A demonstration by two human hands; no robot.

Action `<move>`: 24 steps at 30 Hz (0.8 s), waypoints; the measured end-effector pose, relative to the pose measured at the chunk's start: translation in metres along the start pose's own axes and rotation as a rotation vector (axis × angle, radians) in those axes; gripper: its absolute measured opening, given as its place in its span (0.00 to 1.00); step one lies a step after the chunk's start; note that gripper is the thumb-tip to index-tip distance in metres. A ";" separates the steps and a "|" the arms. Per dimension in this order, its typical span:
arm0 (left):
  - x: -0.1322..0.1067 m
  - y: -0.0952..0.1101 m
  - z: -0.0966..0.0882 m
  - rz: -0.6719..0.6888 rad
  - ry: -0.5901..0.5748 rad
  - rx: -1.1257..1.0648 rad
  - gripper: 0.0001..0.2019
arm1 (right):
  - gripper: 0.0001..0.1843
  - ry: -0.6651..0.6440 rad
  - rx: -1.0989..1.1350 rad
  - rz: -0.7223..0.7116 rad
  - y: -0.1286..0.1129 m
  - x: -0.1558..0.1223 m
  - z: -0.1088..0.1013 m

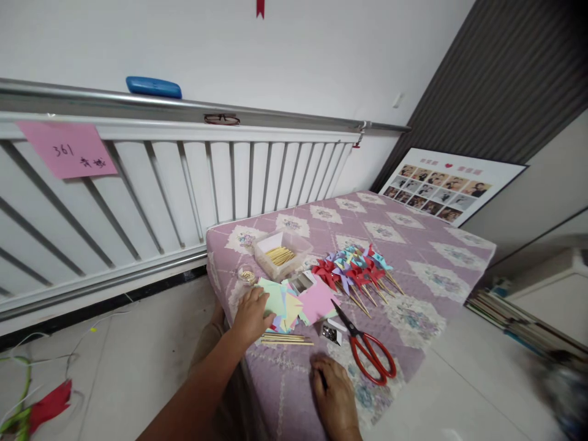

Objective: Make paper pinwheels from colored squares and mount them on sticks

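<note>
Left hand (252,315) lies open on the stack of paper squares (283,304), right hand (333,392) curled at five o'clock, grip unclear, while finished pinwheels (356,272) at two o'clock suggest much is done, with paper and sticks (285,338) left.

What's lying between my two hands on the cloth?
Thin wooden sticks lie between the left hand and right hand, on the purple patterned cloth, head view.

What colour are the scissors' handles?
Red plastic handles on the metal scissors, clearest in the head view.
</note>
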State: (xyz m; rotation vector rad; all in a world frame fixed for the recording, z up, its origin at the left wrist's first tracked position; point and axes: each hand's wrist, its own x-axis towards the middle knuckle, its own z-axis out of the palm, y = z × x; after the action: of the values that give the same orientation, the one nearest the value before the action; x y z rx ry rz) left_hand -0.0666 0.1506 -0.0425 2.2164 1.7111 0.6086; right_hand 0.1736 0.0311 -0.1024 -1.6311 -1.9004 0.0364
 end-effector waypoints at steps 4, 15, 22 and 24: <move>0.003 -0.004 0.003 0.040 -0.116 0.050 0.28 | 0.10 0.000 0.004 0.002 0.001 -0.001 0.000; 0.003 -0.008 0.007 0.040 -0.159 0.016 0.23 | 0.08 -0.043 0.013 0.018 0.001 -0.001 0.000; 0.011 -0.014 0.003 0.093 -0.149 -0.059 0.13 | 0.08 -0.025 0.014 0.016 0.003 -0.002 0.002; 0.013 -0.017 0.004 0.114 -0.132 -0.088 0.13 | 0.08 -0.016 0.020 0.003 0.003 -0.002 0.002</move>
State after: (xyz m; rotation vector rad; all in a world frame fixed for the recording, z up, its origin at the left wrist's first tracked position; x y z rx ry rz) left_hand -0.0761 0.1677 -0.0512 2.2503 1.4736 0.5395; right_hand 0.1752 0.0306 -0.1066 -1.6245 -1.9040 0.0703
